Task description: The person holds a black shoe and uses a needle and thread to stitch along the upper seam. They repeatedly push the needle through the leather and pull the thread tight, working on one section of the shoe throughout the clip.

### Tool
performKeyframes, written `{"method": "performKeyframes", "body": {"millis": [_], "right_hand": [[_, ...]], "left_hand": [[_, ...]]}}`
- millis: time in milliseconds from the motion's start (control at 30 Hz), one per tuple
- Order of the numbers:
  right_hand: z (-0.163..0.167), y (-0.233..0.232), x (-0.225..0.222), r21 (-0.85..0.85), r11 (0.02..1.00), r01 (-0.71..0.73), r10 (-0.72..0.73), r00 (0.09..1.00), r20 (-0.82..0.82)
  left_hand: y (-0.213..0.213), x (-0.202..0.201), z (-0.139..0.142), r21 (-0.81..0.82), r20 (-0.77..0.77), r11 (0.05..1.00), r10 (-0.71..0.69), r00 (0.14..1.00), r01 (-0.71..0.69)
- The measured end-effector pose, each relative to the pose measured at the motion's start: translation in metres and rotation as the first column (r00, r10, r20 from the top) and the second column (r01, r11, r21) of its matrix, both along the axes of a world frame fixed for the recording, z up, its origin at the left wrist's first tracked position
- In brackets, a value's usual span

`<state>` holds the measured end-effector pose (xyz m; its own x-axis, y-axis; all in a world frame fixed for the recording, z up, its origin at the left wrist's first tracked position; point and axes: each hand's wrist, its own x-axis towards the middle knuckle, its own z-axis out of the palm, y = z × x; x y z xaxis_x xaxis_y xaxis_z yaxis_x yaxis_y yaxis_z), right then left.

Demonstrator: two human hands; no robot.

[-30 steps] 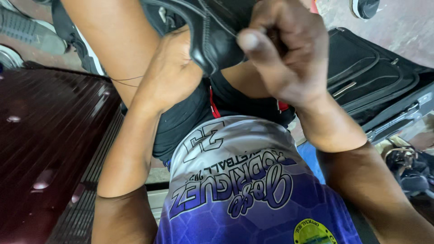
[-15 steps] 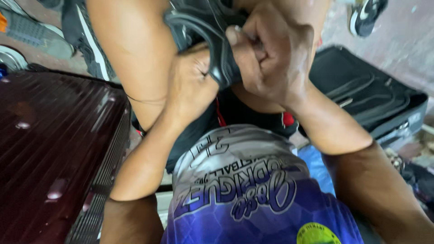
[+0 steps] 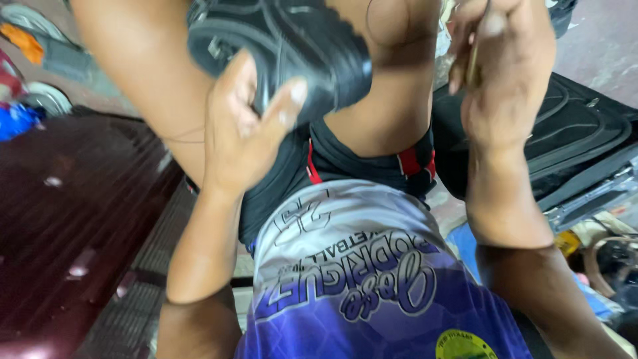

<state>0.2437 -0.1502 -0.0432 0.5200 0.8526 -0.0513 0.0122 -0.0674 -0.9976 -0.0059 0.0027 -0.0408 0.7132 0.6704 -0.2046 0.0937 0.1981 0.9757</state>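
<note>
A dark red suitcase point(image 3: 60, 246) with a ribbed edge fills the left of the view, with bright scraps of cloth point(image 3: 20, 119) beyond it on the floor. Just right of it, the person's left hand point(image 3: 242, 129) cups a black shoe point(image 3: 292, 46) from below, thumb raised against the sole edge and fingers curled round the far side, so the hand is closed on the shoe. The shoe rests across the person's bare left thigh point(image 3: 143, 73), its long axis running from upper left toward lower right, sole facing the camera and tilted. It lies directly above and touching the left hand, which is plainly the nearer one.

Below, a purple and white sports jersey point(image 3: 359, 292) and black shorts point(image 3: 332, 159) with red trim occupy the centre.

To the right, the right hand point(image 3: 502, 80) is raised beside the knee, apart from the shoe, its fingers pressed together on a thin, pale stick-like thing point(image 3: 473, 63); what that is cannot be told, since it is blurred. The shoe lies to the left of this hand, near but not touching. Behind the right wrist sits a black suitcase point(image 3: 571, 139) on the floor, with odd bits of clutter point(image 3: 605, 252) at the far right edge.
</note>
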Motion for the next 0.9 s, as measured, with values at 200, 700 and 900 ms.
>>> {"method": "performKeyframes", "body": {"millis": [200, 700, 900], "right_hand": [[0.022, -0.019, -0.005, -0.219, 0.96, -0.177, 0.258, 0.865, 0.431], [0.025, 0.004, -0.029, -0.151, 0.944, -0.293, 0.329, 0.814, 0.479], [0.042, 0.013, -0.031, -0.286, 0.907, -0.308, 0.419, 0.718, 0.555]], "left_hand": [[-0.009, 0.018, -0.001, 0.213, -0.159, 0.976, -0.007, 0.987, 0.041], [-0.013, 0.022, -0.007, 0.254, -0.168, 0.965, -0.022, 0.986, 0.065], [-0.015, 0.018, -0.013, 0.271, -0.167, 0.96, -0.028, 0.986, 0.073]]}}
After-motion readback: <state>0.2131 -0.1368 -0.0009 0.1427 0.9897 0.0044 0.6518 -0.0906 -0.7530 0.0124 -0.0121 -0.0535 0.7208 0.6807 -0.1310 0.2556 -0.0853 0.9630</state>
